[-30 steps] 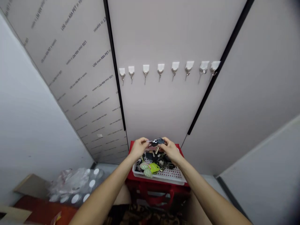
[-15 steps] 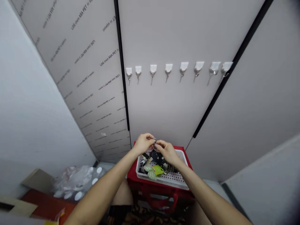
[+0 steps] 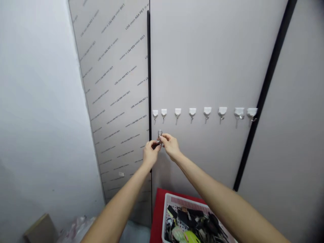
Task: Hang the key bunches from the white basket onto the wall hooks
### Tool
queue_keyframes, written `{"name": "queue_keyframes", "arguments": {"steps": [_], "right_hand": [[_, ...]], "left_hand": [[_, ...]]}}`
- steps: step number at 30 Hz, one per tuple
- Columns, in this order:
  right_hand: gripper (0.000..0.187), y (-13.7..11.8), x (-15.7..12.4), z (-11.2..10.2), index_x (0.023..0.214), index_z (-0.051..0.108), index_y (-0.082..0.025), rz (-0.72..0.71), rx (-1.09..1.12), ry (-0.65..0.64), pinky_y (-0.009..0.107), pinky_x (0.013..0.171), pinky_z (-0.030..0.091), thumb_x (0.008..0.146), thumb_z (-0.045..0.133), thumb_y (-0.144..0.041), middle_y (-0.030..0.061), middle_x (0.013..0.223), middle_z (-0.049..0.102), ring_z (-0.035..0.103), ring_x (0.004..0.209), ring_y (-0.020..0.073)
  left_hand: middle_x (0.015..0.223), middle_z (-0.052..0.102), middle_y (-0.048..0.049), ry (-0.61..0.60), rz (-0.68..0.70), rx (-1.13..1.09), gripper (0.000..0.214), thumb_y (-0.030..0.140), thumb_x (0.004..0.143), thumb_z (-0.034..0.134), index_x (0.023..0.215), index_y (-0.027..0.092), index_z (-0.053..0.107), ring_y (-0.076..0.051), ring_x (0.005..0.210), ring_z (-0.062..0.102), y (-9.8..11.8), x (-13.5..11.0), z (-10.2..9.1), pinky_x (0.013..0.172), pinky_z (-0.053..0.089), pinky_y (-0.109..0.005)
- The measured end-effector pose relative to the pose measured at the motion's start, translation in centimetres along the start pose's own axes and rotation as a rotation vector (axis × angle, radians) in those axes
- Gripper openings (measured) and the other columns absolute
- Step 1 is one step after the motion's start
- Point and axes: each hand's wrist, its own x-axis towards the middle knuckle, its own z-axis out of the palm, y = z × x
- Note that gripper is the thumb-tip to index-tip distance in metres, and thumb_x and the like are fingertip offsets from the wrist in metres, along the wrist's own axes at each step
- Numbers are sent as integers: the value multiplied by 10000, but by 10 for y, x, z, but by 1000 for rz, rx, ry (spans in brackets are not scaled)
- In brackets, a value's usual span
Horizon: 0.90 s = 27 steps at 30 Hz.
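My left hand (image 3: 150, 154) and my right hand (image 3: 170, 145) meet in front of the pale door panel, fingers pinched on one keychain. The metal loop (image 3: 160, 133) of that keychain points up above my fingertips. A small dark part shows between the left fingers; the rest is covered. Just above are the leftmost white hooks (image 3: 155, 113) of a row stuck on the panel, and the keychain hangs on none of them. Below, a white basket (image 3: 165, 209) holds a heap of keys and fobs (image 3: 199, 219), with a bright green piece (image 3: 191, 237) among them.
The basket rests on a red bag (image 3: 157, 209) against the panel. More hooks (image 3: 222, 112) run right to the black strip (image 3: 268, 74). A film-covered panel (image 3: 116, 84) with printed text stands left. A cardboard box (image 3: 42, 229) and clear plastic wrap (image 3: 77, 229) lie low at left.
Both hands have lifted the keychain from over the basket to just below the left hooks. My view has tilted up, so the hooks and basket sit lower in the picture.
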Motion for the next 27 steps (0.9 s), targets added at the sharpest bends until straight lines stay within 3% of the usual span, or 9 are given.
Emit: {"name": "queue_keyframes", "arguments": {"steps": [5,10,16,21,24,27], "right_hand": [[116,-12,44,24,583,479,-145,48,27,85,185,431,361,584,444,-255,0,575,542,470,458,73],[80,-18,61,30,598,467,-147,145,6,107,179,372,345,605,421,-212,5,590,541,433,375,52],[121,-8,68,28,640,519,-136,137,-142,134,205,424,376,603,438,-219,13,581,561,473,419,80],[204,4,44,13,746,553,-128,-55,-414,158,231,630,381,594,467,-231,39,734,581,511,653,106],[202,29,-1,-13,757,556,-136,-94,-452,-78,219,629,372,594,464,-212,23,742,580,501,646,91],[135,63,-62,-49,652,573,-150,29,-546,-489,203,554,364,582,459,-173,-15,593,576,478,539,83]], "left_hand": [[658,560,-17,-41,-48,-50,150,230,608,462,694,136,542,-96,601,484,3,43,-10,592,367,-213],[648,569,-22,-90,-96,76,135,219,598,468,673,138,547,-104,580,487,10,60,-10,565,363,-215],[739,574,-51,-183,-120,174,191,178,589,481,762,127,543,-137,678,504,3,61,-6,633,375,-245],[947,501,-102,-44,-146,138,425,155,575,505,991,110,429,-144,809,479,-15,32,-10,724,363,-263],[898,524,-88,-144,-128,123,336,140,590,488,925,111,474,-127,773,487,-31,-11,-10,720,371,-255],[808,559,-64,-435,-120,159,235,137,602,466,831,121,521,-120,704,499,-48,-66,0,687,387,-250]]}}
